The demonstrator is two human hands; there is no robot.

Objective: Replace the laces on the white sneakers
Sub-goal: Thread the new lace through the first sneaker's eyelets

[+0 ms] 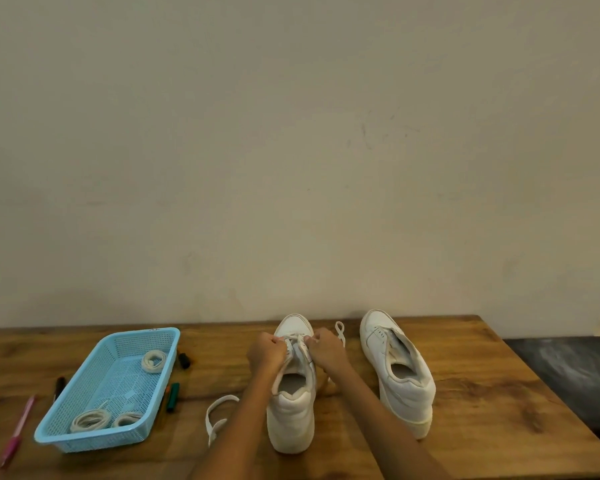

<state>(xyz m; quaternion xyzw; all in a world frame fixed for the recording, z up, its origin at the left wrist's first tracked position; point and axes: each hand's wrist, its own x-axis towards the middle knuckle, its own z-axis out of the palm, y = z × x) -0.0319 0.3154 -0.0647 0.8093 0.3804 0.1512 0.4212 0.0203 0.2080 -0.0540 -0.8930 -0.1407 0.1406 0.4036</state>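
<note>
Two white sneakers stand on the wooden table, toes toward the wall. On the left sneaker a white lace crosses the eyelets near the toe. My left hand pinches the lace on its left side, my right hand pinches it on the right. Loose lace ends trail out: one loop lies by my left forearm, another behind my right hand. The right sneaker has no lace and its tongue is open.
A light blue plastic basket at the left holds three coiled white laces. Markers lie beside the basket, and a pink pen lies near the left edge. The table's right edge drops off to a dark floor.
</note>
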